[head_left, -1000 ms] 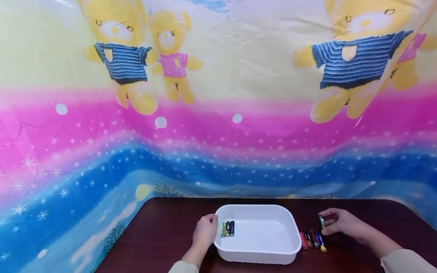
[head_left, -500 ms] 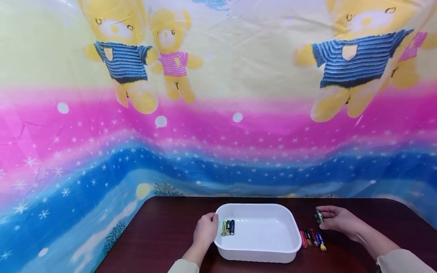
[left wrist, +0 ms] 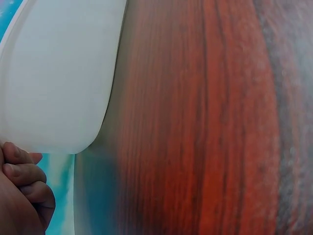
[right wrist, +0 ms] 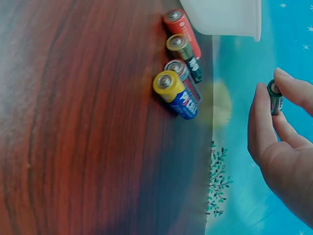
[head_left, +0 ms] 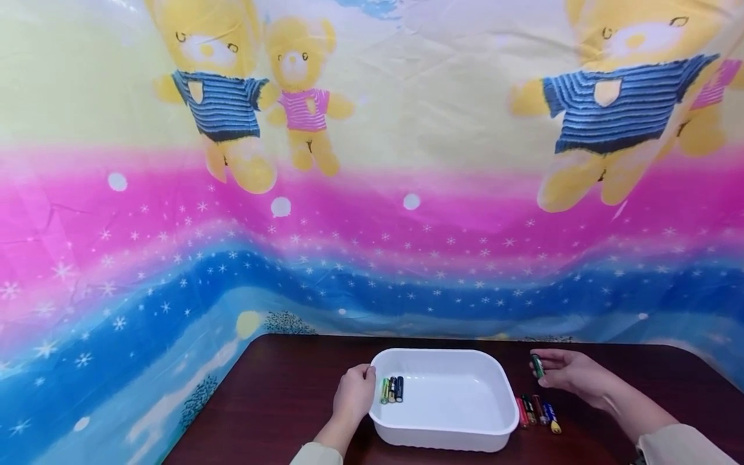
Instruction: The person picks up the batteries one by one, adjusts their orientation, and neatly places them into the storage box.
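A white plastic tub point(head_left: 447, 438) stands on the dark wooden table. My left hand point(head_left: 353, 392) grips its left rim between thumb and curled fingers. Inside, against the left end, three batteries point(head_left: 392, 390) lie side by side. My right hand point(head_left: 575, 373) pinches a green battery point(head_left: 537, 366) between fingertips and thumb, above the table and right of the tub. In the right wrist view the held green battery point(right wrist: 276, 98) shows its metal end. Below that hand several batteries lie in a row: a red one point(right wrist: 182, 30), a black-and-gold one point(right wrist: 186, 56), a dark red one point(right wrist: 183, 78) and a blue-and-yellow one point(right wrist: 176, 95).
The row of loose batteries lies close along the tub's right wall. Behind the far edge of the table point(head_left: 314, 361) hangs a cloth point(head_left: 372, 258) printed with teddy bears and snowflakes.
My right hand has lifted slightly and moved left toward the tub with the green battery, away from the row. My left hand keeps its grip on the rim. The view has shifted a little.
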`<state>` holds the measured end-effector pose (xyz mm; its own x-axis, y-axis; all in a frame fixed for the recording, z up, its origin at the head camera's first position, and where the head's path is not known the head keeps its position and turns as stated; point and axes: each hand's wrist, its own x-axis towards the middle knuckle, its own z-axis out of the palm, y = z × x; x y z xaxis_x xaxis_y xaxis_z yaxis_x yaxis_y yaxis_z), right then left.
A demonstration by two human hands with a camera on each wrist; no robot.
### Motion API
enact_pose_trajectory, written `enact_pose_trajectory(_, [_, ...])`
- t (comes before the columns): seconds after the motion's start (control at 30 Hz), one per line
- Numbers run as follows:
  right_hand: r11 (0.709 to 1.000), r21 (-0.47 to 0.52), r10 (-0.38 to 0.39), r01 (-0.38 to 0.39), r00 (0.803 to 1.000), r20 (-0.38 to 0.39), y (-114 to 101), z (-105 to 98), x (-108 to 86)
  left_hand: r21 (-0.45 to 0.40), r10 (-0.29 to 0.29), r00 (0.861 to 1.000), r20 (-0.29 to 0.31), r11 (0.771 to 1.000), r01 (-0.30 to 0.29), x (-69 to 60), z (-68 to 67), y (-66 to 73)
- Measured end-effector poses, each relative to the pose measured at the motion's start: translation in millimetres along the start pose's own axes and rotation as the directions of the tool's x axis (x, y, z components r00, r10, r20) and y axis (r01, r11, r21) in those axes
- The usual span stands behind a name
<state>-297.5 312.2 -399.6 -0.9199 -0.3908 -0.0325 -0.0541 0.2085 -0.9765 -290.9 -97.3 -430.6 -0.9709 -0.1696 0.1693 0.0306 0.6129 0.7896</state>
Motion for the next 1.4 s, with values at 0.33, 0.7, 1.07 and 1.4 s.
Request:
enact_pose_trajectory(0.33, [1.000, -0.004, -0.001, 0.001, 1.000, -0.014, -6.1, 0.5, 1.9, -0.012, 0.005, 1.000, -0.005, 1.000, -0.005, 0.6, 2.0, 2.5])
enact_pose_trajectory(0.7, [1.000, 0.015, 0.011, -0.010, 0.998, -0.059, -18.4, 14.0, 11.7, -0.010, 0.014, 1.000, -0.005, 1.000, -0.014, -0.1, 0.4, 4.3])
enact_pose_trajectory(1.07, [1.000, 0.006, 0.016, -0.016, 0.998, -0.053, -37.6, 24.0, 21.6, 0.043, 0.002, 1.000, -0.001, 0.999, -0.002, 0.6, -0.2, 3.8])
enact_pose_trajectory(1.4, [0.999, -0.015, 0.037, -0.039, 0.994, -0.103, -57.7, 41.0, 40.0, 0.060, -0.010, 1.000, 0.002, 0.998, 0.010, 1.7, -0.2, 2.5])
